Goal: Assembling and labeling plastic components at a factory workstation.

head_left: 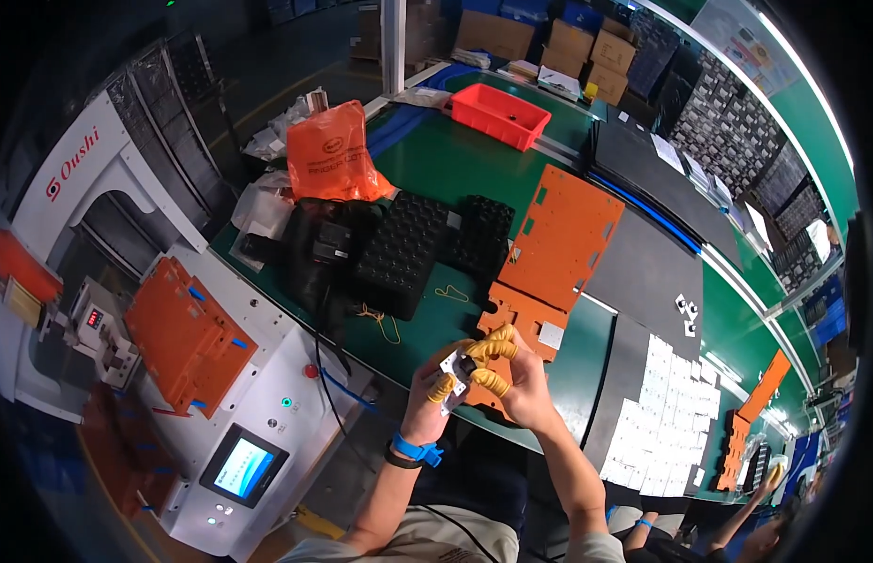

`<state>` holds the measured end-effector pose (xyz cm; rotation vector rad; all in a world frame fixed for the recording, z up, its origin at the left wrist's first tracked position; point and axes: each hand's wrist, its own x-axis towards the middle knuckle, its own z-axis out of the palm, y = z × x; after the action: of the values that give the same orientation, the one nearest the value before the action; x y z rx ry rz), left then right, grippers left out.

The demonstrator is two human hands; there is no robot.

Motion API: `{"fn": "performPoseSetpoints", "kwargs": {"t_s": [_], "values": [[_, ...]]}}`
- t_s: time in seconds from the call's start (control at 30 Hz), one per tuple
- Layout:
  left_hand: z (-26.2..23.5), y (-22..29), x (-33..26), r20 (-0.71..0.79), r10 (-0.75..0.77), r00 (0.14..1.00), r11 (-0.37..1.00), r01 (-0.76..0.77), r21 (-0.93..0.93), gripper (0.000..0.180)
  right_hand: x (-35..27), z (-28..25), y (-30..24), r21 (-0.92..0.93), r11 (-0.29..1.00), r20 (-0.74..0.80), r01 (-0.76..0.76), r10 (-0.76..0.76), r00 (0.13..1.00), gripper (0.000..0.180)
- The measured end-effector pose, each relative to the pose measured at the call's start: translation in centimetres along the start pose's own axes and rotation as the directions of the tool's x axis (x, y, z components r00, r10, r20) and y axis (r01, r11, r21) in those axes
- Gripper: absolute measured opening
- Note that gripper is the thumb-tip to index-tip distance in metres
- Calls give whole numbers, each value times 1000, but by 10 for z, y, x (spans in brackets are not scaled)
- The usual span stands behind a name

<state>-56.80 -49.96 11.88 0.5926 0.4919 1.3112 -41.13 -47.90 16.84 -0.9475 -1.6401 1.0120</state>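
My left hand (427, 402), with a yellow finger cot and a blue band at its wrist, is closed on a small white plate with a black part on it (453, 368). From the other side my right hand (519, 380), its fingertips in yellow cots, pinches the black part. Fingers hide much of the piece, so its exact kind does not show. Just beyond the hands lies an orange fixture (523, 314) with a white square (551, 335) on it. An orange board (568, 235) adjoins its far end.
Left of the hands stand a black knobbed tray (399, 249), yellow bands (385, 324) and an orange bag (333, 155). A machine with a screen (244, 466) fills the left. A red bin (500, 114) sits far back; white cards (657, 422) lie right. Another person's arm (746, 516) shows lower right.
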Motion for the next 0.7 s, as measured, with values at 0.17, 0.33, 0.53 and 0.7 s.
{"fn": "performPoseSetpoints", "kwargs": {"t_s": [0.17,0.33,0.53,0.7], "values": [[2,0,-1,-40,29,999,999,-27,43,68,-1,0,-16,-245,965,2,90,-92,996,28],[-4,-2,1,-63,28,998,997,-23,75,56,-3,7,-27,-258,965,-31,33,-42,999,29],[-4,1,1,-57,-8,998,998,12,70,53,-3,13,-28,-327,943,-32,65,-80,996,29],[-10,-1,-1,-10,-27,1000,1000,27,-1,59,-2,16,-24,-313,946,-43,79,-97,994,30]]}}
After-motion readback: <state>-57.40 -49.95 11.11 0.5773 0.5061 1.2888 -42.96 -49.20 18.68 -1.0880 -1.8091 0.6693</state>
